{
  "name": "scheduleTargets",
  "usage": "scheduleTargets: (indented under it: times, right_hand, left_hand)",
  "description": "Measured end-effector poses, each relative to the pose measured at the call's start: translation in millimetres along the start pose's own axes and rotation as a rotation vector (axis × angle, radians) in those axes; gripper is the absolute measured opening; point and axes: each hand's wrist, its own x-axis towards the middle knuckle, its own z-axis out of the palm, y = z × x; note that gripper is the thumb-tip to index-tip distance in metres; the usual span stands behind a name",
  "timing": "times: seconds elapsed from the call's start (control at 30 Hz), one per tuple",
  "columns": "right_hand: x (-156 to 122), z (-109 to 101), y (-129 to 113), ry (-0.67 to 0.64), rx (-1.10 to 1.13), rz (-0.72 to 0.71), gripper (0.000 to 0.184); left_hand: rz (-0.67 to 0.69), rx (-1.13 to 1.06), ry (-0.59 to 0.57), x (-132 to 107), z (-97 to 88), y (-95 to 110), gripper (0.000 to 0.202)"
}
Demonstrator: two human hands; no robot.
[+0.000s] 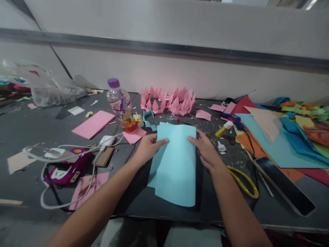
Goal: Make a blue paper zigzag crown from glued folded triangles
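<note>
Light blue paper [176,164]: was over the desk [48,128], by the middle of its near edge, with two offset layers showing at the left.
Left hand [149,147]: was nearly closed, gripping the paper's upper left side, thumb on its face.
Right hand [205,148]: gripped the upper right side likewise, thumb on top, fingers partly hidden behind.
Far edge: a spiky pink paper ring [180,105] stood near it, a purple-capped bottle [120,106] to the left.
Near left corner: a purple device [70,171] lay toward it.
Near right corner: a phone [285,185] lay close by.
</note>
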Motion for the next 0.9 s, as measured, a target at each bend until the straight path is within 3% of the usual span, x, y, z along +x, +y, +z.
scheduleTargets:
  times: [0.13, 0.2, 0.3, 0.4, 0.5, 0.9]
  right_hand:
    - [3.5, -12.5, -5.4, 0.132, -0.12, -0.132, 0.068]
    - [2.8, -19.9, -11.2, 0.15, -0.207, -0.212, 0.062]
    - [-4.0, -24.6, -19.9, -0.055, -0.341, -0.107, 0.046]
    - [-13.1, -20.0, -22.5, -0.377, -0.484, 0.104, 0.034]
    - [-17.8, -12.9, -19.5, -0.505, -0.562, 0.17, 0.029]
    - [-19.1, -12.0, -16.8, -0.451, -0.587, 0.108, 0.028]
  left_hand:
    - [-0.035, 0.057, -0.073, -2.2, -1.6, 0.5, 0.041]
    - [-0.066, 0.133, -0.202, -5.3, -2.8, 3.1, 0.038]
    - [-0.088, 0.29, -0.493, -11.5, -3.4, 8.7, 0.037]
    - [-0.073, 0.374, -0.655, -16.0, -2.4, 12.3, 0.04]
    - [-0.047, 0.411, -0.676, -17.0, -1.6, 12.6, 0.043]
    - [-0.027, 0.461, -0.653, -15.5, -3.5, 13.1, 0.048]
